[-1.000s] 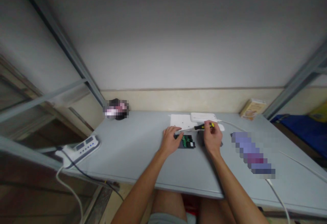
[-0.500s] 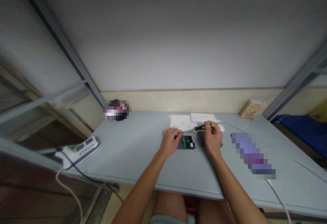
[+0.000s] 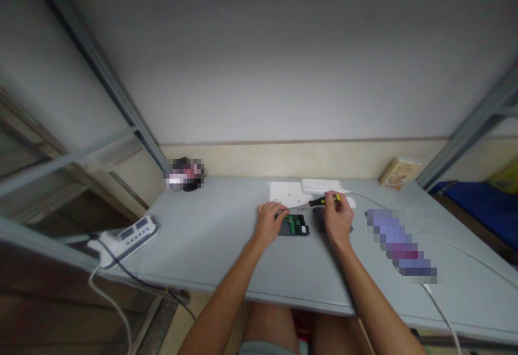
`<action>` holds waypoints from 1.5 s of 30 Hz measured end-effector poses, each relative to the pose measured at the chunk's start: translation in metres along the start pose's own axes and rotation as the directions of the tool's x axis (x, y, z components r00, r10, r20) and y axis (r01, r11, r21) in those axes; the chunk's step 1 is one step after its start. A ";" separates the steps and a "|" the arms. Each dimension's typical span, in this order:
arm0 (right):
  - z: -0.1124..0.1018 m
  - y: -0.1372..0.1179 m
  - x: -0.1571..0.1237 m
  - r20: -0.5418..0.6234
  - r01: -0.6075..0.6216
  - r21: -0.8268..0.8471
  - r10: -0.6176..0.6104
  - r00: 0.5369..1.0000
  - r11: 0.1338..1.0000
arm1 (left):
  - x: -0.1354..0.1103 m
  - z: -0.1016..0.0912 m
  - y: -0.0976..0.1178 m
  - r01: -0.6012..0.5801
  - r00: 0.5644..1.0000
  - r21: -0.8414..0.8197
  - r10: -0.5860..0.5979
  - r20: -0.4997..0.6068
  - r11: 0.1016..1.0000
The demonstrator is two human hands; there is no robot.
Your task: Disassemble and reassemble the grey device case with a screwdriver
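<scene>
My right hand [image 3: 339, 219] is closed on a black-and-yellow screwdriver [image 3: 318, 202], its shaft pointing left toward the fingers of my other hand. My left hand [image 3: 270, 223] rests at the left end of a dark electronic device with an exposed green circuit board [image 3: 293, 224]. Its thumb and fingers are pinched together at the screwdriver's tip, around a small dark piece too tiny to name. Beneath my right hand lies a dark flat part [image 3: 319, 220], mostly covered. Just behind the device is a white sheet [image 3: 281, 193] with several small dark specks on it, perhaps screws.
A white box-shaped device [image 3: 321, 186] with a cable sits behind the sheet. To the right are a blurred-out phone-like item [image 3: 399, 244] and a small carton [image 3: 400, 173]. A power strip [image 3: 128, 240] lies at the table's left edge; a blurred object [image 3: 185, 174] stands behind it.
The fingers of my left hand have shifted slightly, showing a little more of the board and a dark piece at the fingertips. My right hand keeps its hold on the screwdriver.
</scene>
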State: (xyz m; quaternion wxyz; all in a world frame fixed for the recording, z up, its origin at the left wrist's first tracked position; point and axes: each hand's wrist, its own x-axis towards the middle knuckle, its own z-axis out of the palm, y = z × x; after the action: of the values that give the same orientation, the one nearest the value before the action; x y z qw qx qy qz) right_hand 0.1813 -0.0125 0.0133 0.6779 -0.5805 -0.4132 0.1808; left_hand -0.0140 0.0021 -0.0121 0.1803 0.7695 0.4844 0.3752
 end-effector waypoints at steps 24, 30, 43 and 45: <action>0.003 -0.017 -0.005 0.158 -0.108 0.349 0.055 0.986 0.931 | -0.003 0.006 0.007 -0.021 0.998 -0.078 0.025 0.052 0.997; -0.001 -0.017 -0.009 0.119 0.001 0.229 -0.030 0.992 0.973 | -0.008 0.001 0.012 -0.134 0.957 -0.003 0.130 0.258 0.991; 0.000 -0.007 -0.014 0.211 0.074 0.109 -0.096 0.973 0.991 | -0.008 0.002 0.013 -0.123 0.950 -0.002 0.118 0.289 0.992; 0.000 -0.009 -0.014 0.218 0.074 0.107 -0.096 0.971 0.992 | -0.008 0.002 0.013 -0.118 0.950 0.001 0.113 0.290 0.993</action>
State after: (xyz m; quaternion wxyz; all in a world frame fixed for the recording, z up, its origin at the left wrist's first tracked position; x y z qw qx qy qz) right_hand 0.1705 -0.0250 0.0171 0.6623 -0.5045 -0.5014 0.2356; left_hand -0.0060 -0.0105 -0.0082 0.2197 0.8447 0.4104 0.2642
